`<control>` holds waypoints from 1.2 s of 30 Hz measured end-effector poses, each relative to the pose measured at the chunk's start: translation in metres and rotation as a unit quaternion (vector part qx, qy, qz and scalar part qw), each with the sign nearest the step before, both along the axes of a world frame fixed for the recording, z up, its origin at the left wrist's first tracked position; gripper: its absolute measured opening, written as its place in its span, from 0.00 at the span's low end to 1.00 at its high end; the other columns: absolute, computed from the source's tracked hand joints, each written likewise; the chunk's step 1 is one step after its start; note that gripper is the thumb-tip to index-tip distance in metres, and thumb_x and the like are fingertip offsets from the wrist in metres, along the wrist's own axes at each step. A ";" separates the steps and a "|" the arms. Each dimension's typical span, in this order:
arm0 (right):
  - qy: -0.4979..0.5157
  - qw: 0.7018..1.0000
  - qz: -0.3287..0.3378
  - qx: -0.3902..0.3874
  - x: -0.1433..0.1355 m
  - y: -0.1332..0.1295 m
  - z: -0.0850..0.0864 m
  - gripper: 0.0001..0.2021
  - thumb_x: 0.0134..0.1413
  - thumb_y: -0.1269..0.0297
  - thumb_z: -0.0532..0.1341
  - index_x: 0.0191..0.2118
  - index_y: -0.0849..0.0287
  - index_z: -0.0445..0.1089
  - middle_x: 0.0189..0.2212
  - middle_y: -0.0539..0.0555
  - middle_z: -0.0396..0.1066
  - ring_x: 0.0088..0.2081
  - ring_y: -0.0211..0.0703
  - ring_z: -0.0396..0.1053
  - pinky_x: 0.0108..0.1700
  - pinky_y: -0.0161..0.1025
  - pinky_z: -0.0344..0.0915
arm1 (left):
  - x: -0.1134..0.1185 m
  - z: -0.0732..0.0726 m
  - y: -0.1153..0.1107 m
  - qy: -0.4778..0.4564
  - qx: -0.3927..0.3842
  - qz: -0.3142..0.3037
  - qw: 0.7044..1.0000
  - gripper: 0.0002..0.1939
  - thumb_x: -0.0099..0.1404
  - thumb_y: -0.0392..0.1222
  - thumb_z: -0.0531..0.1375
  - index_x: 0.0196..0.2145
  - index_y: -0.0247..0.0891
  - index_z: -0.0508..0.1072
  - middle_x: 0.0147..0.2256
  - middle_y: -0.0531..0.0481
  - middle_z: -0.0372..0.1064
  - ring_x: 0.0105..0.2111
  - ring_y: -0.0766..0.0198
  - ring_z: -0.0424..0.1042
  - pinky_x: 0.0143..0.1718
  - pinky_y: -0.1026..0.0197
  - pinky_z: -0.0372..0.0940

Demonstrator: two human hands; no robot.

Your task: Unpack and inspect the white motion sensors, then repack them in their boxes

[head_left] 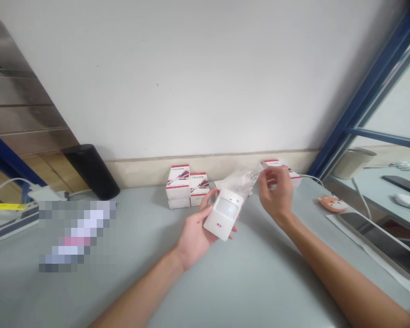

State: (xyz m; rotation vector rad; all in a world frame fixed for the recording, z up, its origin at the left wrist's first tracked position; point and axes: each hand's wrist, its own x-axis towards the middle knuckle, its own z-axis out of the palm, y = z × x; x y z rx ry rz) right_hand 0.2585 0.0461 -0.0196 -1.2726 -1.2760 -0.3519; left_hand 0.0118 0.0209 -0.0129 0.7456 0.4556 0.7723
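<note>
Grey tabletop [246, 282]: hands [196, 237] [278, 193], white device [224, 214] and blurry plastic [241, 179] partly hide boxes [295, 179].

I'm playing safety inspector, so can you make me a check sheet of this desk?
Surface: gray tabletop.
Job's things: white device, clear bag, red-and-white boxes.
Clutter: black cylinder at left; orange object and dark slab at right.
Hands: left hand holds the device; right hand at the bag, fingers curled, grip too blurred to tell.
Cables: white cables at left and right.
Surroundings: white wall behind, blue frame at right.
</note>
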 end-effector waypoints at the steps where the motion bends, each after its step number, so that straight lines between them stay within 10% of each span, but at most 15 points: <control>1: 0.001 1.000 0.001 0.002 -0.001 0.000 0.001 0.03 0.63 0.64 0.60 0.42 0.53 0.65 0.37 0.51 0.67 0.32 0.40 0.69 0.34 0.41 0.70 | 0.000 -0.001 0.001 0.002 0.000 0.002 1.000 0.34 0.75 0.45 0.56 0.74 0.51 0.50 0.52 0.35 0.78 0.37 0.47 0.82 0.39 0.51 0.69; 16: 0.059 0.991 0.110 -0.048 -0.007 -0.002 -0.004 0.11 0.65 0.61 0.61 0.51 0.52 0.65 0.45 0.54 0.70 0.29 0.37 0.71 0.33 0.41 0.70 | -0.002 -0.008 0.005 0.010 0.003 0.011 1.000 0.24 0.73 0.44 0.59 0.64 0.44 0.62 0.51 0.36 0.78 0.38 0.45 0.83 0.41 0.50 0.69; 25: 0.256 0.822 0.422 -0.285 -0.034 -0.015 0.002 0.25 0.66 0.41 0.60 0.60 0.51 0.64 0.41 0.53 0.75 0.33 0.43 0.72 0.34 0.42 0.72 | -0.004 -0.017 0.012 0.033 0.042 0.050 0.997 0.19 0.69 0.43 0.63 0.56 0.45 0.66 0.51 0.42 0.77 0.43 0.46 0.82 0.47 0.48 0.69; 36: 0.132 0.816 0.407 -0.388 -0.034 -0.024 0.008 0.24 0.59 0.42 0.68 0.49 0.58 0.77 0.37 0.56 0.78 0.36 0.47 0.73 0.36 0.43 0.70 | -0.004 -0.027 0.020 0.083 0.103 0.085 0.987 0.14 0.66 0.39 0.66 0.49 0.42 0.73 0.42 0.50 0.77 0.41 0.61 0.72 0.44 0.63 0.60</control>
